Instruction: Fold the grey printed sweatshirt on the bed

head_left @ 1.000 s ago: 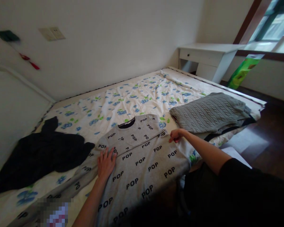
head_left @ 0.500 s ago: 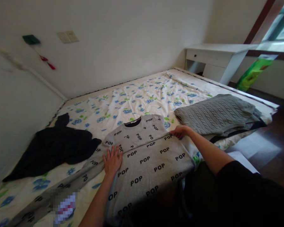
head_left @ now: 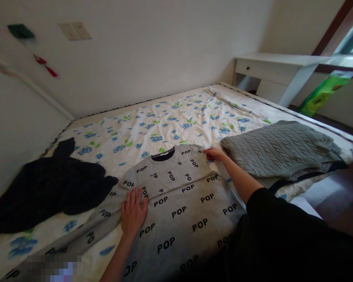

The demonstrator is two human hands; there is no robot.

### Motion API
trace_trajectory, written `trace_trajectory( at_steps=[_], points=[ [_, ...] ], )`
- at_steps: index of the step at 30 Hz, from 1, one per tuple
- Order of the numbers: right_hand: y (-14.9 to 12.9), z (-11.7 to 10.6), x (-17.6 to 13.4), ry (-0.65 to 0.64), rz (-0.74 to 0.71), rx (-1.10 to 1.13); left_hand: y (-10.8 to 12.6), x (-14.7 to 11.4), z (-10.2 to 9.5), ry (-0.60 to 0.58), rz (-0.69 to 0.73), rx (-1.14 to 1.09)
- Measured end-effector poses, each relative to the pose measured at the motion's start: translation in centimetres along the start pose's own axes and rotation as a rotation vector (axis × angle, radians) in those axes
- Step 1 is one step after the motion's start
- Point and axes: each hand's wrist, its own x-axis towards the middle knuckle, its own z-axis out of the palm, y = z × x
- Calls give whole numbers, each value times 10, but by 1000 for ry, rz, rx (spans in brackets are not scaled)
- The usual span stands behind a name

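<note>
A grey sweater (head_left: 179, 213) printed with "POP" lies spread on the bed, its dark neckline facing away from me. One sleeve stretches out toward the lower left, and the other is folded across the chest below the neck. My left hand (head_left: 133, 213) rests flat on the sweater's left side near the armpit, fingers spread. At the right shoulder, my right hand (head_left: 214, 154) pinches the edge of the sweater between thumb and fingers. The lower hem is hidden in the dark by my body.
A crumpled black garment (head_left: 53, 184) lies to the left. To the right sits a folded grey-green cable-knit sweater (head_left: 279, 149). Both are on the floral bedsheet (head_left: 170, 125). Beyond the bed stands a white desk (head_left: 273, 70) by the window; walls border the back and left.
My right hand has moved up along the sweater's right side, from the chest fold to the shoulder. My left hand stays flat on the left side. The view has shifted slightly.
</note>
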Motion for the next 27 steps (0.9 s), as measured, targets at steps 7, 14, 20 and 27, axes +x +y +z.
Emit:
trace_trajectory(
  at_steps=[7, 14, 20, 27],
  points=[
    [-8, 23, 45, 364, -260, -451, -6, 9, 19, 17, 15, -20],
    [-8, 17, 19, 86, -130, -194, -4, 7, 15, 35, 22, -16],
    [14, -11, -55, -286, 89, -64, -5, 1, 1, 20, -7, -36],
    [33, 10, -134, 86, -224, -755, -8, -11, -13, 56, -12, -78]
  ],
)
